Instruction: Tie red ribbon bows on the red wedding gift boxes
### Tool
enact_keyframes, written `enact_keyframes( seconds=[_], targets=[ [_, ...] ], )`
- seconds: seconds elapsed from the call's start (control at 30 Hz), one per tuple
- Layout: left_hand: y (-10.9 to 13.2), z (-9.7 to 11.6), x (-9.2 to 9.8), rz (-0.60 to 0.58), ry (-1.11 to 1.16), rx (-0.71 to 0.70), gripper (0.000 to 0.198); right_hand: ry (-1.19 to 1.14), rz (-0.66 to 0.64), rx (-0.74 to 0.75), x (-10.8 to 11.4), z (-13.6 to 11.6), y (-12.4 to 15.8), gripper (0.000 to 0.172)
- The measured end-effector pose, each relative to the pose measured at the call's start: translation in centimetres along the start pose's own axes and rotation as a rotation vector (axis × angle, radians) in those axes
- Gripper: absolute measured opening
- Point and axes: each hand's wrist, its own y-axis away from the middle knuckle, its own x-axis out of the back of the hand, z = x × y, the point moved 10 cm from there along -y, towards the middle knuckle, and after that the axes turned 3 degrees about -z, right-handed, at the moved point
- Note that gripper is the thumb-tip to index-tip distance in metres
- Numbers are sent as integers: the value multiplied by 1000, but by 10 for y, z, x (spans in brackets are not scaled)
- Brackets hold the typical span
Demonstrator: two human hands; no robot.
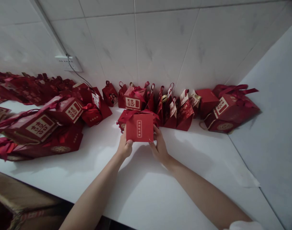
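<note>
One smooth, squarish box (147, 128) is held by left hand (124, 147) and right hand (160, 146).

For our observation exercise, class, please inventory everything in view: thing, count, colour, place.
Table: one, white, across the foreground
Tiled wall: one, pale grey, behind table
Side panel: one, pale blue-grey, right
Power strip: one, white, wall, left
Cable: one, dark, below power strip
Held box: one, red, centre
Middle boxes: many, red, along wall
Left boxes: several, red, stacked
Far-left boxes: many, overlapping, red, near wall
Right boxes: several, red, beside side panel
Sleeve: one, white, lower right
Forearms: two, bare, lower centre
Left hand: one, bare, held box's left edge
Right hand: one, bare, its right edge
</note>
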Motion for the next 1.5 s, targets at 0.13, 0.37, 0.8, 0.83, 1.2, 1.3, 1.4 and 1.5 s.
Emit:
enact_keyframes(
  seconds=[0.13,0.37,0.8,0.83,1.2,1.3,1.4,1.5],
  targets=[
    [0,15,3,39,-85,-185,94,-43,37,96,1,-2,0,67],
    [-1,17,7,66,-132,-229,91,-94,73,116,1,7,0,71],
    [0,6,13,132,-23,-154,90,-56,76,131,1,3,0,73],
    [0,5,14,139,-20,-151,88,-60,74,137,1,3,0,73],
    [0,3,11,92,-112,-212,81,-87,70,118,0,7,1,74],
    [-1,5,8,77,-130,-228,81,-76,76,140,0,3,1,72],
    [-1,11,10,131,-144,-223,79,-74,119,167,4,-1,1,70],
    [1,20,18,256,-156,-174,61,-72,198,208,10,-6,3,69]
  ],
)
